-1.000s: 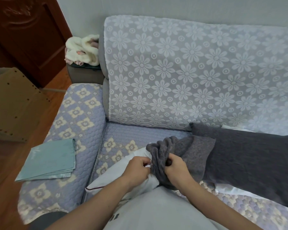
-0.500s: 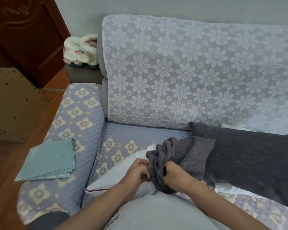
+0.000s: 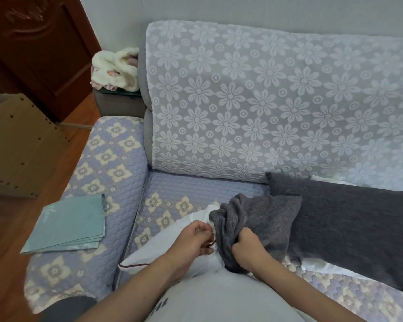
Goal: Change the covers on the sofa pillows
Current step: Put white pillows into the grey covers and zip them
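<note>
Pillow insert [image 3: 163, 242] is laid on sofa seat [image 3: 196, 189], left of bunched cover [image 3: 254, 219]. Left hand [image 3: 193, 242] is set on insert, right hand [image 3: 247, 247] on cover, side by side. Folded covers [image 3: 68, 224] are placed on armrest [image 3: 107, 163], far left.

Two hands are seen, left [image 3: 193, 240] and right [image 3: 247, 248]. One white pillow [image 3: 163, 242] and one grey cover [image 3: 261, 219] are counted; one further grey pillow [image 3: 358, 228], and perhaps several folded teal covers [image 3: 68, 224], stacked.
</note>
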Action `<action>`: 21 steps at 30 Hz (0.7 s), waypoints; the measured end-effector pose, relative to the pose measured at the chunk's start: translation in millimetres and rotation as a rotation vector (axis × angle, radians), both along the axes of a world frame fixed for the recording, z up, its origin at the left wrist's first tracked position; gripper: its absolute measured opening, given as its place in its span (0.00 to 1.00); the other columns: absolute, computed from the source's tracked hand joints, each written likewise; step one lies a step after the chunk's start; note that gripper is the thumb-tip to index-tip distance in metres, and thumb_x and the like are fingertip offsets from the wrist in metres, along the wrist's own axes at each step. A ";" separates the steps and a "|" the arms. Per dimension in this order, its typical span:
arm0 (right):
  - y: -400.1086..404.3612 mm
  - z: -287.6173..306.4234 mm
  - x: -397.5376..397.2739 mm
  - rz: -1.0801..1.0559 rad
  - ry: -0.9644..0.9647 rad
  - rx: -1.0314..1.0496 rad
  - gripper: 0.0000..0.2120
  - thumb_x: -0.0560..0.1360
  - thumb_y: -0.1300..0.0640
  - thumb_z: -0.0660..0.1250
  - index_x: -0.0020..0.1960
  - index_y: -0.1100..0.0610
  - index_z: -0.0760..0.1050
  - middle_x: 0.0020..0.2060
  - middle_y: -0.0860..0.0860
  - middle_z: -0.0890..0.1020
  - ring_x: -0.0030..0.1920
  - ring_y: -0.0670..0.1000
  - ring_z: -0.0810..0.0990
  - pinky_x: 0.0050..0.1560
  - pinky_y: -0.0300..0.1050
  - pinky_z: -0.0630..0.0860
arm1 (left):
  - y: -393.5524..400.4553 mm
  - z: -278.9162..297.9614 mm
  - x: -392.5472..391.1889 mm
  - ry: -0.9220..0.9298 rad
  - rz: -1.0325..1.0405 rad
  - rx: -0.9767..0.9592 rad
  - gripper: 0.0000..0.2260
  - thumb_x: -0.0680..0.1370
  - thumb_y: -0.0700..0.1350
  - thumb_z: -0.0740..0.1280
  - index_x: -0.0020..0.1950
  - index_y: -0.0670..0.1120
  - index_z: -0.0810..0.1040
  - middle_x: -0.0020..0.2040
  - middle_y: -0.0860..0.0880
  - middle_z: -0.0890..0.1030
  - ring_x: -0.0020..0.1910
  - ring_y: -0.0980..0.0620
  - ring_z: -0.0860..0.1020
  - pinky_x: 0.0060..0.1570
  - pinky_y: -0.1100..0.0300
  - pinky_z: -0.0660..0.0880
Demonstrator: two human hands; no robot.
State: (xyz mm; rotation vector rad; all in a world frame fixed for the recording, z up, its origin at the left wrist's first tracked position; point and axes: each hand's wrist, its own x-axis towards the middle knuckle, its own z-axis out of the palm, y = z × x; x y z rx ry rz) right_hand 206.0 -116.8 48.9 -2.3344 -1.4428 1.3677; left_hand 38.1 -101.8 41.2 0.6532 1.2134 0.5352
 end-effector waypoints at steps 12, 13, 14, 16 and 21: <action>-5.1 7.6 -5.2 0.238 -0.114 0.135 0.05 0.71 0.62 0.57 0.36 0.56 0.66 0.46 0.60 0.81 0.46 0.61 0.80 0.43 0.49 0.75 | 41.1 11.8 10.7 0.378 -0.195 0.051 0.19 0.78 0.61 0.66 0.43 0.45 0.76 0.35 0.49 0.79 0.32 0.49 0.76 0.35 0.57 0.69; -5.7 7.6 -4.3 0.233 -0.114 0.133 0.05 0.70 0.62 0.57 0.36 0.56 0.65 0.46 0.60 0.81 0.46 0.61 0.80 0.42 0.49 0.75 | 40.4 14.4 11.5 0.197 -0.146 -0.135 0.19 0.79 0.61 0.64 0.42 0.45 0.76 0.32 0.48 0.77 0.28 0.49 0.73 0.31 0.59 0.67; -6.0 8.2 -3.5 0.223 -0.112 0.136 0.04 0.70 0.62 0.57 0.36 0.56 0.66 0.45 0.60 0.81 0.46 0.61 0.80 0.42 0.49 0.75 | 39.1 17.8 12.6 0.061 -0.109 -0.275 0.20 0.81 0.61 0.64 0.41 0.45 0.76 0.31 0.47 0.75 0.26 0.50 0.71 0.28 0.60 0.66; -7.0 10.2 -3.1 0.204 -0.112 0.139 0.02 0.69 0.62 0.58 0.39 0.57 0.68 0.46 0.60 0.81 0.46 0.61 0.80 0.43 0.49 0.75 | 35.2 23.8 16.8 -0.030 -0.087 -0.349 0.19 0.81 0.60 0.65 0.38 0.47 0.75 0.30 0.48 0.73 0.25 0.52 0.70 0.26 0.62 0.65; -7.2 11.8 -4.4 0.188 -0.145 0.128 0.04 0.72 0.62 0.58 0.39 0.56 0.66 0.50 0.60 0.81 0.50 0.63 0.79 0.43 0.46 0.70 | 24.1 30.8 35.0 0.305 -0.068 -0.004 0.16 0.79 0.48 0.64 0.32 0.46 0.70 0.29 0.46 0.74 0.27 0.48 0.72 0.32 0.58 0.67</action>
